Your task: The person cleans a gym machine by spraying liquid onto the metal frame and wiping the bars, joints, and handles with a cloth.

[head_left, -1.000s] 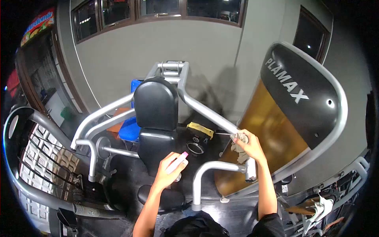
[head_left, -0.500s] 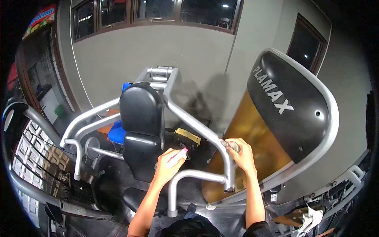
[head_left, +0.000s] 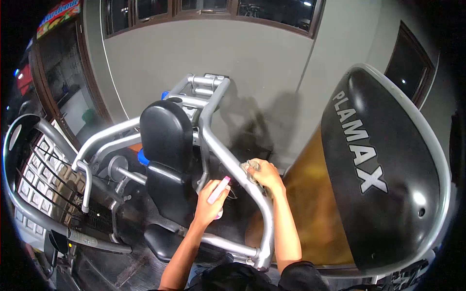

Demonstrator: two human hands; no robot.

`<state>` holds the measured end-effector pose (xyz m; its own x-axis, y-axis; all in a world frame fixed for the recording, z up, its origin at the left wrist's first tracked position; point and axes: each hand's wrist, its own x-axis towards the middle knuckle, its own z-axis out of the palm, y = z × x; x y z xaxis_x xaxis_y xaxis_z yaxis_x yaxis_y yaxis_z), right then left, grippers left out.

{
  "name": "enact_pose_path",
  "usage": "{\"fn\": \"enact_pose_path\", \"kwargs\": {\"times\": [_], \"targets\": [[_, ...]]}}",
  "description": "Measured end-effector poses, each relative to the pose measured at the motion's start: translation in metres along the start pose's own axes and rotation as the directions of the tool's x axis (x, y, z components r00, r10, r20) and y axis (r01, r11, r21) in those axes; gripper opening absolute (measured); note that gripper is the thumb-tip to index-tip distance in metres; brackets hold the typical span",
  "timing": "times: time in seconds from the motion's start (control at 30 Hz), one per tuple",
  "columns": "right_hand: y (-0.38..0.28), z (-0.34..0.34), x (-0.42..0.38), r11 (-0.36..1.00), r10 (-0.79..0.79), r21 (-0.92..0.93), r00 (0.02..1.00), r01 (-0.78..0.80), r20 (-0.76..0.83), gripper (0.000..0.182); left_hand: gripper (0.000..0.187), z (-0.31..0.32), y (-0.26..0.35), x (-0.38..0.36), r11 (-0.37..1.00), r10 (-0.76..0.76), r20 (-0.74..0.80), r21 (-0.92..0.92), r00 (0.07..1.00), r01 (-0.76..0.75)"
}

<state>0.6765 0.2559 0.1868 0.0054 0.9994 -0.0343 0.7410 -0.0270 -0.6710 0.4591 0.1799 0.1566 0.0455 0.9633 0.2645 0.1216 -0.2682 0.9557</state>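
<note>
My left hand is closed around a slim white bottle with a pink tip, held over the space between the seat and the right-hand bar. A crumpled grey-beige cloth is bunched under the fingers of my right hand. That hand presses it against the sloping silver bar of a gym machine. The black padded backrest stands left of both hands, with the seat pad below it. My fingers partly cover the bottle and the cloth.
A tall machine housing marked PLAMAX stands close on the right. Another machine's dark curved frame is at the left. Behind are a grey wall and windows. A lower silver handle crosses near my body.
My right hand has moved with the cloth up along the silver bar, away from its lower bend. The view has shifted closer to the machine. The bottle stays in my left hand.
</note>
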Motion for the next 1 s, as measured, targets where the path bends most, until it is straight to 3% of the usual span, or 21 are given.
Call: {"fn": "enact_pose_path", "kwargs": {"times": [0.13, 0.23, 0.3, 0.37, 0.47, 0.53, 0.63, 0.7, 0.83, 0.97, 1.0], "targets": [[0.017, 0.025, 0.034, 0.982, -0.009, 0.186, 0.995, 0.027, -0.095, 0.037, 0.016, 0.002, 0.008, 0.003, 1.0, 0.005, 0.02, 0.002, 1.0, -0.005], [0.036, 0.02, 0.029, 0.957, 0.006, 0.292, 1.0, -0.002, -0.013, 0.036, 0.016, 0.001, 0.015, -0.005, 0.99, -0.032, 0.076, 0.137, 0.997, 0.022], [0.046, 0.017, 0.015, 0.967, -0.015, 0.254, 0.998, 0.03, -0.06, 0.035, 0.016, 0.0, 0.013, -0.009, 0.991, -0.023, 0.105, 0.131, 0.994, 0.009], [0.056, 0.012, -0.002, 0.979, 0.114, 0.166, 0.993, -0.116, 0.022, 0.036, 0.016, -0.003, 0.014, -0.009, 0.988, -0.038, 0.112, 0.153, 0.993, 0.02], [0.063, 0.001, -0.037, 0.94, 0.252, 0.214, 0.963, -0.266, 0.09, 0.035, 0.017, -0.008, 0.016, -0.005, 0.981, -0.105, 0.159, 0.176, 0.982, 0.076], [0.052, -0.004, -0.055, 0.944, 0.256, 0.207, 0.966, -0.255, 0.024, 0.035, 0.017, -0.01, 0.015, -0.003, 0.981, -0.077, 0.173, 0.189, 0.982, 0.043], [0.059, 0.006, -0.049, 0.962, 0.17, 0.226, 0.984, -0.152, -0.062, 0.035, 0.017, -0.011, 0.009, -0.001, 0.98, -0.012, 0.204, 0.196, 0.979, -0.029], [0.029, 0.0, -0.039, 0.995, 0.037, 0.101, 0.992, -0.024, -0.122, 0.037, 0.017, -0.013, 0.008, -0.001, 0.951, 0.053, 0.287, 0.276, 0.957, -0.136], [-0.011, 0.022, -0.004, 0.992, -0.092, -0.107, 0.972, 0.07, -0.216, 0.036, 0.017, -0.015, 0.005, 0.0, 0.941, 0.062, 0.265, 0.305, 0.962, -0.145], [-0.013, 0.022, -0.012, 0.982, -0.146, -0.148, 0.962, 0.114, -0.229, 0.033, 0.018, -0.017, 0.01, 0.0, 0.959, 0.052, 0.227, 0.26, 0.973, -0.111], [-0.005, 0.02, -0.023, 0.983, -0.164, -0.125, 0.958, 0.138, -0.234, 0.031, 0.016, -0.017, 0.013, -0.001, 0.963, -0.005, 0.187, 0.267, 0.982, -0.046]]}}
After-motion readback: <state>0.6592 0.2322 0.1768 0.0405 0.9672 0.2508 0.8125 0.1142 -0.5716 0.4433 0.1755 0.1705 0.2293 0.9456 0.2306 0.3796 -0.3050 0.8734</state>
